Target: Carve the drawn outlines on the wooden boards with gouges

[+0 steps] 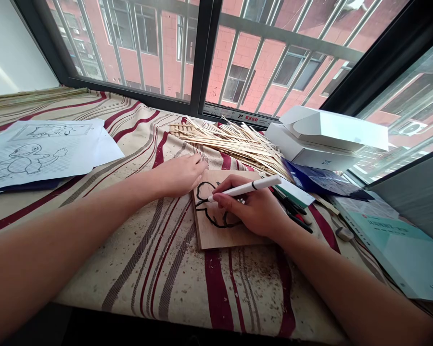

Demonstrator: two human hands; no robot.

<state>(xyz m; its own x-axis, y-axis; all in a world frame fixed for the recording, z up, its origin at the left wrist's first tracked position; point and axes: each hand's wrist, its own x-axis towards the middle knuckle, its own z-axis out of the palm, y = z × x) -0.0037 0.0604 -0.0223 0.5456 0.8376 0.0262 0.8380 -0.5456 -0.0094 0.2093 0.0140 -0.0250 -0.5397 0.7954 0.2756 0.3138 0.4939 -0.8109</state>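
A square wooden board (216, 238) lies on the striped cloth, with a thick black outline drawing on its face. My right hand (258, 209) is closed around a white marker pen (261, 184) that has a black ring. The pen's tip meets the board close to the black line at its upper left, and my hand covers part of the drawing. My left hand (182, 174) lies at the board's upper left corner, holding nothing, its fingers stretched out and close together.
Thin wooden sticks (234, 139) are heaped behind the board. White boxes (321, 134) stand by the window. Pens (292, 209) and a greenish book (397, 240) lie to the right, printed line drawings (39, 154) to the left. Wood crumbs are scattered over the cloth (147, 278).
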